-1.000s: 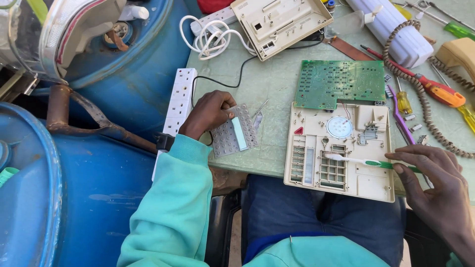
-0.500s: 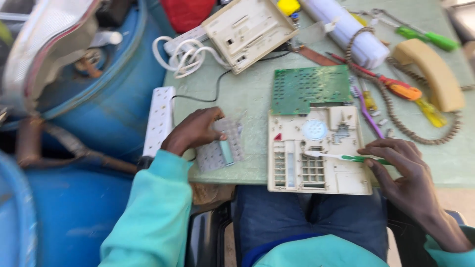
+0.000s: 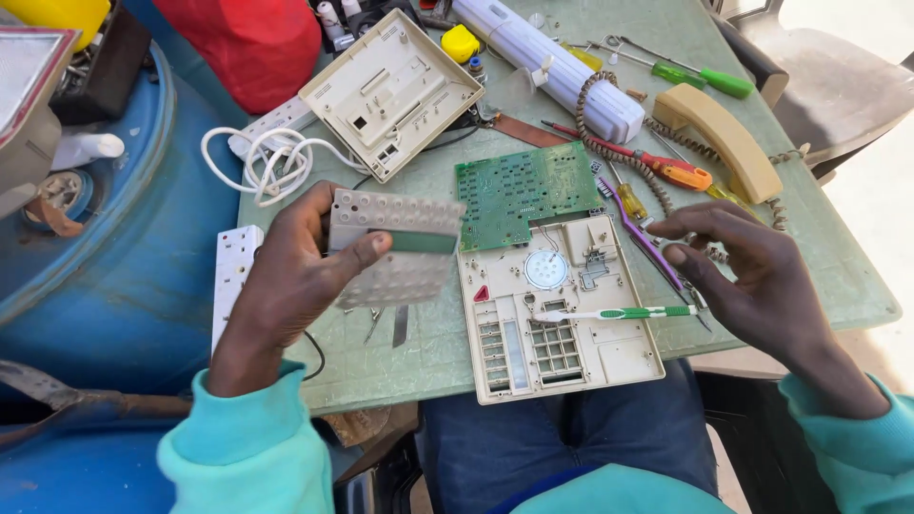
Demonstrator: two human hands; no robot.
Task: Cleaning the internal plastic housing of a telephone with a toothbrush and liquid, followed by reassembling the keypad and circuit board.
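The keypad membrane (image 3: pixel 390 249) in my left hand (image 3: pixel 295 276) looks like soft, matt, translucent grey rubber with moulded bumps; the opened telephone base (image 3: pixel 557 314) is smooth matt cream plastic, and the circuit board (image 3: pixel 524 190) above it a green laminate with a slight sheen. The toothbrush (image 3: pixel 619 312) lying on the base has a glossy white and green plastic handle. The table top (image 3: pixel 819 257) is pale green with a crinkled, rough texture; my sleeve (image 3: pixel 252 447) is soft teal cloth, and the drum (image 3: pixel 124 276) is smooth blue plastic.
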